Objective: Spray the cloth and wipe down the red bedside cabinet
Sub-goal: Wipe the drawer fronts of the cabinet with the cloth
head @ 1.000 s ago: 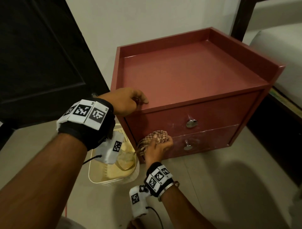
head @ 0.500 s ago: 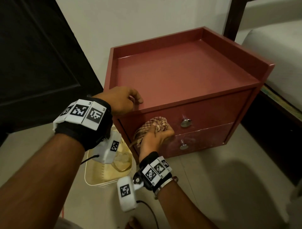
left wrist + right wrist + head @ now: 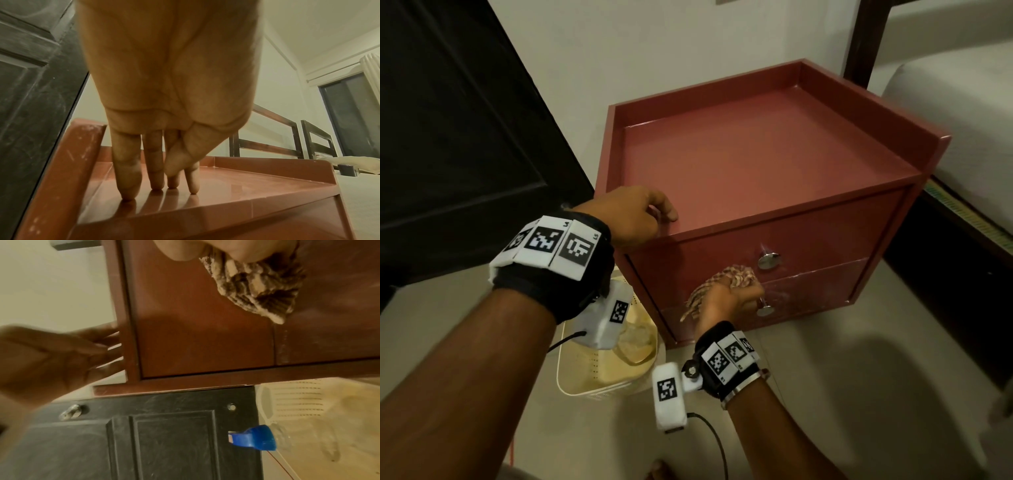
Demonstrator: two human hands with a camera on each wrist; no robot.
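Cloth [image 3: 726, 281] bunched in the right hand [image 3: 726, 301], fingers curled round it, presses the red bedside cabinet [image 3: 822, 240] front beside the lower knob [image 3: 766, 310], while the left hand [image 3: 633, 219] rests straight fingertips [image 3: 127, 193] on top.

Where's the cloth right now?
In the head view the cloth is bunched in the right hand, pressed on the cabinet front beside the lower knob.

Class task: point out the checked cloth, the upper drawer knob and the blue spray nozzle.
checked cloth [image 3: 736, 275], head view, bunched top above the fingers.
upper drawer knob [image 3: 768, 261], head view, round metal face.
blue spray nozzle [image 3: 255, 438], right wrist view, blue head.
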